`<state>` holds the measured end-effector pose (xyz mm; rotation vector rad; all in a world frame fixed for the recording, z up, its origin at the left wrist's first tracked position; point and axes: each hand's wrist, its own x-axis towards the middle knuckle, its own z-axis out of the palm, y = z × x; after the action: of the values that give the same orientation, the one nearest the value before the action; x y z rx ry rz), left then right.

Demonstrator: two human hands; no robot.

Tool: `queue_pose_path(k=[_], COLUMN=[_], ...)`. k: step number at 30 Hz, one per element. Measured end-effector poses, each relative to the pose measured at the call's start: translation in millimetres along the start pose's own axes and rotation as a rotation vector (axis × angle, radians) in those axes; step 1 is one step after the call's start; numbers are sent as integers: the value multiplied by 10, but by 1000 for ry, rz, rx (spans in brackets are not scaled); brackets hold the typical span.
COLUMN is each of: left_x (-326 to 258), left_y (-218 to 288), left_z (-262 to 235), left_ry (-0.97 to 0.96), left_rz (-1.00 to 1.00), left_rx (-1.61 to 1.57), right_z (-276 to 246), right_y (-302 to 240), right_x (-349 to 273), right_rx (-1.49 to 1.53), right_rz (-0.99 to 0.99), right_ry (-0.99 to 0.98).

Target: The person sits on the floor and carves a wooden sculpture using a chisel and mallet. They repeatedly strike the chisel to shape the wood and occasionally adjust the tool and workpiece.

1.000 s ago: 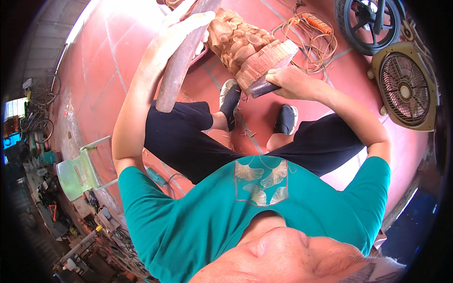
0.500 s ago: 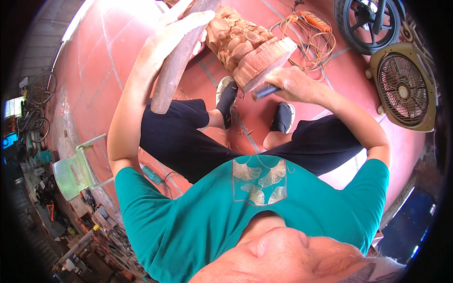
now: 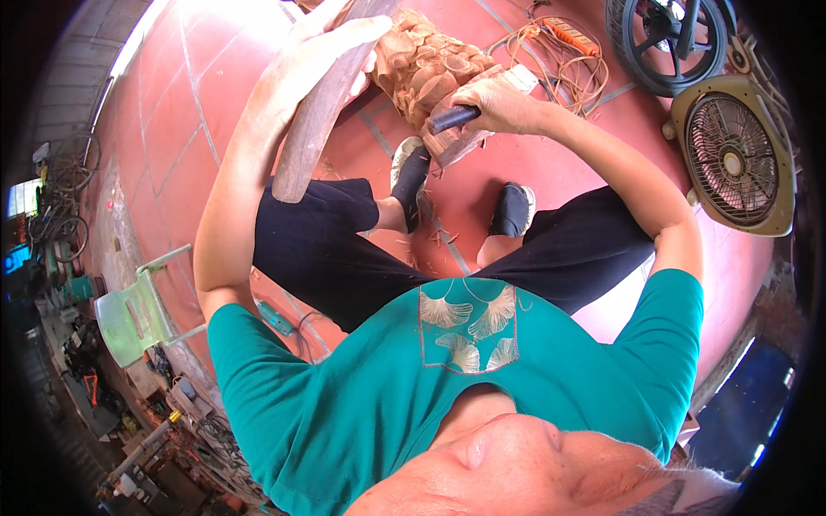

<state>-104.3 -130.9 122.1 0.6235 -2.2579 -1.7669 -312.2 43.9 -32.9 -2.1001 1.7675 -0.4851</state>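
Observation:
At the upper left, my left hand is closed round a smooth, thick wooden club, which slants down toward my left knee. My right hand grips a dark cylindrical tool handle whose rounded end sticks out toward the left; the tool's other end is hidden. Beyond and beneath that hand lies a carved wood block, covered with overlapping scale-like shapes. Its plain sawn end faces me, partly covered by my right hand. My shoes stand on the floor just nearer than the block.
Wood shavings are scattered on the red tiled floor between my feet. A tangled cable with an orange power strip lies beyond the block. A box fan and a black wheel stand right; a pale green chair stands left.
My right hand has moved up and left with the dark-handled tool, from beside the block's sawn end to over it. My left hand and the club have hardly moved.

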Motion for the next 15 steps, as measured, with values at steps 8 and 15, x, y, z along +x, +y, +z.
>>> queue_pose_path(k=[8,15], left_x=[18,-32], left_y=[-26,-15], left_z=[-48,-10], left_ry=[0,6], left_rz=[13,4], left_rx=[15,-31], right_z=[-7,90], right_y=[123,115], right_x=[85,76], right_rx=[33,-267], right_rz=[-45,-317], right_ry=[-32,-37])
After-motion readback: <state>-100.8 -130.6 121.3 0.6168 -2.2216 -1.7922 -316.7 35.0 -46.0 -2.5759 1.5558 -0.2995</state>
